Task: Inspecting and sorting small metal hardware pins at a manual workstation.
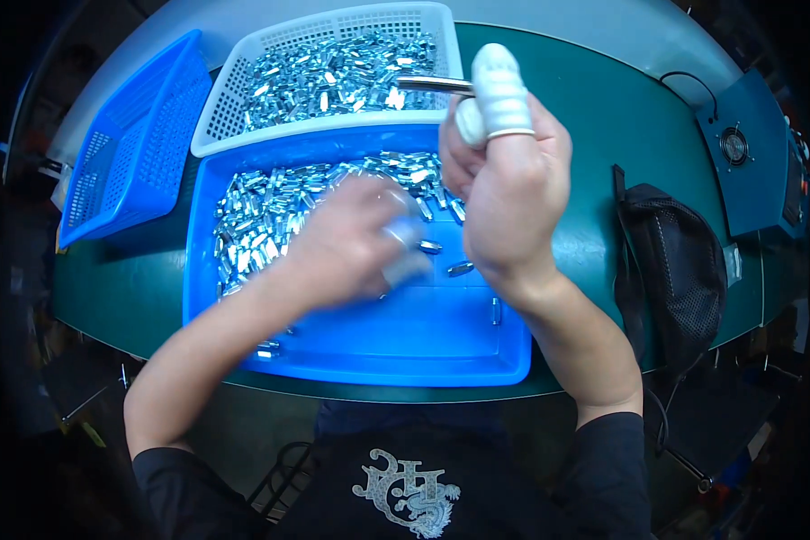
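My right hand (508, 180) is raised over the blue tray (396, 355), wearing white finger cots, its fingers closed on a thin metal tool like tweezers (434, 85) that points left toward the white basket (234, 99). My left hand (355, 238) is blurred with motion low inside the blue tray, fingers curled among small shiny metal parts (261, 216); whether it holds one cannot be told. The white basket behind the tray is full of the same silver parts (333, 76).
An empty blue mesh basket (130, 153) lies tilted at the far left on the green table (603, 135). A black mesh bag (675, 270) hangs at the table's right edge. A blue box with a fan grille (747, 153) stands at the far right.
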A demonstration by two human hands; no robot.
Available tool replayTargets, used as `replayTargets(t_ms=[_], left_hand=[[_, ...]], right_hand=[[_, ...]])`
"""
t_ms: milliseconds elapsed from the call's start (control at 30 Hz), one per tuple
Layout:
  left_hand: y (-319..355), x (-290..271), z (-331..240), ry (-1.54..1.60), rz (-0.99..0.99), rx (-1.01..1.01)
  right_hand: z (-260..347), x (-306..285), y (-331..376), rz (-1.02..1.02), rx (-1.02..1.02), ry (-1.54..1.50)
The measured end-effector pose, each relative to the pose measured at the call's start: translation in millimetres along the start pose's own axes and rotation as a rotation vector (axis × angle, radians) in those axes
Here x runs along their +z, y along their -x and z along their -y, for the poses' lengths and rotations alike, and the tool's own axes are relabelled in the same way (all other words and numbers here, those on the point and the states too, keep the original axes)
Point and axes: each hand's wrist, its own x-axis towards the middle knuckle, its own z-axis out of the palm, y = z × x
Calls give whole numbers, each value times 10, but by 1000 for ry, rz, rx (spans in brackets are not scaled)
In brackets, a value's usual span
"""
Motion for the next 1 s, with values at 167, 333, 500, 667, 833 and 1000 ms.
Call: replayTargets(t_ms=[167, 333, 500, 667, 833, 1000], left_hand=[[-260, 482, -635, 224, 292, 156], [-205, 512, -417, 203, 180, 144], [107, 228, 21, -154, 160, 177], [289, -330, 322, -461, 137, 202], [610, -894, 17, -305, 892, -821], [900, -1019, -183, -214, 1197, -951]], right_hand=[[58, 19, -4, -7, 77, -37], [42, 2, -19, 2, 77, -28], [1, 0, 10, -5, 108, -19], [17, 38, 36, 21, 147, -51], [-65, -36, 18, 28, 152, -14], [-62, 27, 31, 67, 192, -45]])
